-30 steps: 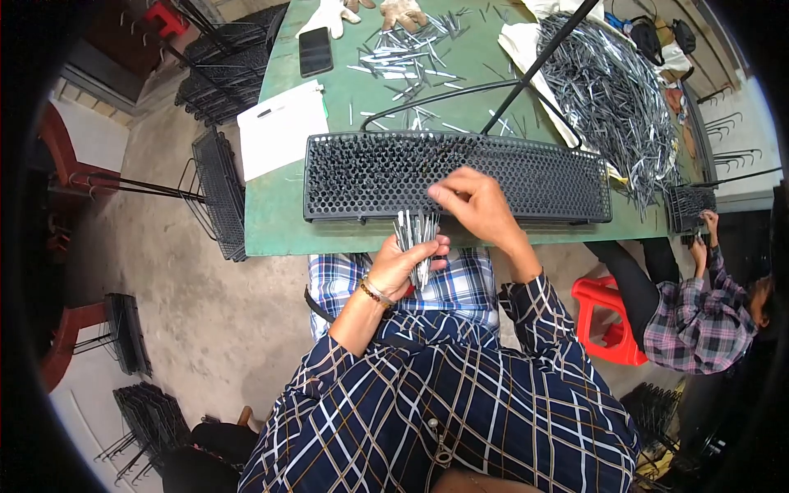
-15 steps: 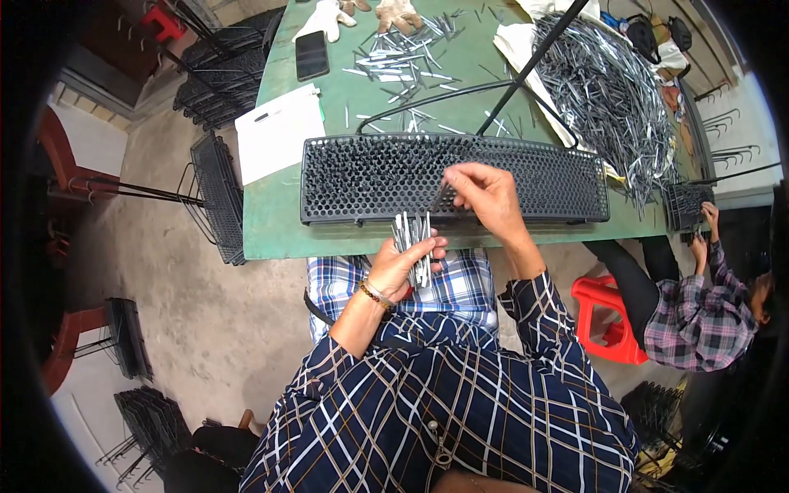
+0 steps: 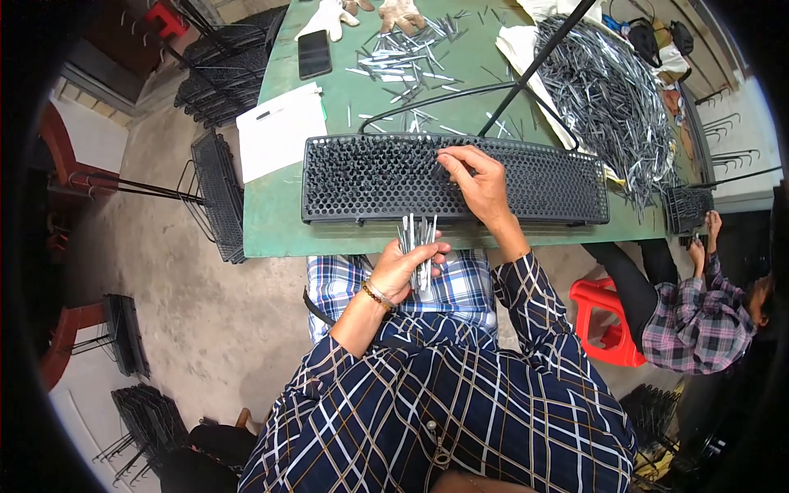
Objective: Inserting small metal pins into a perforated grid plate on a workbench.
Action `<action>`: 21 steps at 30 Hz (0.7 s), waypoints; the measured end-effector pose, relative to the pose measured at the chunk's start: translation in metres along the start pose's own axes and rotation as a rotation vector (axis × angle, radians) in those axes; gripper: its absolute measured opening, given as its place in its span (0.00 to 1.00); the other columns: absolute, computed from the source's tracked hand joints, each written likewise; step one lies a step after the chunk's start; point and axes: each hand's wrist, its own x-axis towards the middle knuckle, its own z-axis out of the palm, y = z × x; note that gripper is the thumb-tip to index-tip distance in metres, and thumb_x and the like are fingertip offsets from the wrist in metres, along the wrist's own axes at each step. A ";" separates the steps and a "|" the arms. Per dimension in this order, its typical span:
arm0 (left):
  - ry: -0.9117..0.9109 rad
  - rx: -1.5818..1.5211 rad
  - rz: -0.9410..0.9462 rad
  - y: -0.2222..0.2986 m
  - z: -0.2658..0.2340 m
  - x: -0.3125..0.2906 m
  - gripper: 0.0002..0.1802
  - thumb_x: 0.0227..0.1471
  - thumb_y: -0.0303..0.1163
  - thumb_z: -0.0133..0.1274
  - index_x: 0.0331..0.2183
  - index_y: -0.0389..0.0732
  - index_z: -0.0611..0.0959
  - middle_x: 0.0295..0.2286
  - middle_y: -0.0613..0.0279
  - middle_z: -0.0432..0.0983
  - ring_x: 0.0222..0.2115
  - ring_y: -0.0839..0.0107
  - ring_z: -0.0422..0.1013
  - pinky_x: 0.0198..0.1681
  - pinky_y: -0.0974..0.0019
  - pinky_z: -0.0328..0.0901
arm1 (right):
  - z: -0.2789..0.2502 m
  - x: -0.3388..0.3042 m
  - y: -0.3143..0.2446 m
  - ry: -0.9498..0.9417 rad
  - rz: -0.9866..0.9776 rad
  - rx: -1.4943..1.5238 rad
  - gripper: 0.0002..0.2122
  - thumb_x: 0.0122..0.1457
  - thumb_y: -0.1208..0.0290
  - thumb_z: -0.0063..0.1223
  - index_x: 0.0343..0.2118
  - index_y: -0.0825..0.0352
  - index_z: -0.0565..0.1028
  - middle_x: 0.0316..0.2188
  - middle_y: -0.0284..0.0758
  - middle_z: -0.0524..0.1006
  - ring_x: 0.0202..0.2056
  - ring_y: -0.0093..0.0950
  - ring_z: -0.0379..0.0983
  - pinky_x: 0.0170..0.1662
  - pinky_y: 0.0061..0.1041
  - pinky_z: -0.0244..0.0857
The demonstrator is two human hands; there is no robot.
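Observation:
Near the table's front edge my left hand [image 3: 399, 267] is closed around a bundle of thin silvery metal pieces [image 3: 417, 246], their ends standing up past the fingers. My right hand [image 3: 481, 185] is above a long black perforated rack [image 3: 534, 177], thumb and forefinger pinched together close to its holes. Whatever sits between those fingertips cannot be made out against the black mesh. Many dark pieces stand upright in the holes of the rack's left part, while the right part shows bare holes. A black rod frame [image 3: 436, 100] rises from the rack's far side.
Loose metal pieces [image 3: 403, 62] and an open white sack [image 3: 514, 49] heaped with more [image 3: 608, 99] lie beyond the rack. A phone [image 3: 314, 56], paper [image 3: 279, 135] and gloves [image 3: 330, 18] are at the left. A co-worker [image 3: 699, 320] handles another rack [image 3: 689, 205] beside a red stool [image 3: 604, 320].
My right hand has moved slightly up and left, from the rack's near edge to over its holes. My left hand keeps its bundle in nearly the same place.

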 end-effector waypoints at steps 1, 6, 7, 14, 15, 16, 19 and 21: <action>-0.005 0.004 0.003 0.000 0.000 0.000 0.17 0.51 0.27 0.52 0.44 0.35 0.72 0.34 0.56 0.76 0.29 0.76 0.73 0.27 0.75 0.69 | 0.000 0.000 0.001 0.018 -0.010 0.005 0.06 0.54 0.75 0.54 0.34 0.71 0.77 0.29 0.33 0.76 0.24 0.17 0.69 0.25 0.14 0.63; -0.025 0.004 -0.014 0.003 0.000 0.000 0.18 0.52 0.28 0.51 0.45 0.34 0.70 0.34 0.55 0.76 0.30 0.75 0.73 0.28 0.74 0.70 | 0.001 -0.008 -0.003 0.092 0.114 0.097 0.07 0.54 0.75 0.54 0.34 0.71 0.77 0.30 0.33 0.76 0.22 0.16 0.68 0.24 0.14 0.63; -0.029 0.009 -0.014 0.005 0.002 -0.002 0.18 0.52 0.28 0.50 0.45 0.34 0.70 0.35 0.54 0.76 0.30 0.75 0.73 0.28 0.74 0.70 | 0.001 -0.009 -0.003 0.121 0.106 0.101 0.07 0.55 0.75 0.54 0.35 0.71 0.77 0.31 0.33 0.76 0.22 0.15 0.68 0.24 0.13 0.62; -0.044 0.014 -0.003 0.004 0.003 -0.003 0.19 0.53 0.29 0.49 0.46 0.33 0.69 0.35 0.52 0.75 0.29 0.73 0.73 0.26 0.73 0.71 | 0.001 -0.010 0.001 0.106 0.130 0.151 0.07 0.55 0.75 0.54 0.36 0.71 0.77 0.31 0.33 0.77 0.20 0.15 0.67 0.23 0.12 0.60; -0.044 0.014 -0.002 0.004 0.002 -0.003 0.19 0.53 0.29 0.49 0.46 0.33 0.69 0.35 0.52 0.75 0.29 0.73 0.73 0.26 0.73 0.71 | 0.002 -0.011 0.002 0.104 0.144 0.156 0.08 0.55 0.74 0.54 0.36 0.71 0.77 0.31 0.32 0.77 0.20 0.14 0.66 0.23 0.12 0.60; -0.046 0.004 -0.008 0.004 0.002 -0.003 0.19 0.53 0.29 0.49 0.46 0.33 0.69 0.35 0.52 0.75 0.29 0.74 0.73 0.26 0.73 0.71 | 0.002 -0.011 0.003 0.102 0.158 0.160 0.08 0.56 0.74 0.53 0.36 0.71 0.77 0.30 0.32 0.78 0.20 0.14 0.66 0.23 0.12 0.60; -0.037 0.003 -0.025 0.005 0.001 -0.003 0.19 0.53 0.29 0.49 0.46 0.33 0.69 0.35 0.52 0.75 0.28 0.74 0.72 0.25 0.73 0.70 | 0.003 -0.011 0.004 0.111 0.195 0.197 0.09 0.56 0.73 0.53 0.37 0.70 0.77 0.30 0.31 0.78 0.20 0.13 0.65 0.23 0.12 0.60; -0.026 0.012 -0.036 0.006 0.002 -0.003 0.18 0.53 0.29 0.49 0.46 0.33 0.69 0.35 0.52 0.75 0.28 0.74 0.72 0.25 0.73 0.70 | 0.003 -0.011 0.002 0.120 0.221 0.204 0.09 0.56 0.72 0.53 0.37 0.70 0.77 0.30 0.31 0.78 0.20 0.13 0.65 0.23 0.12 0.60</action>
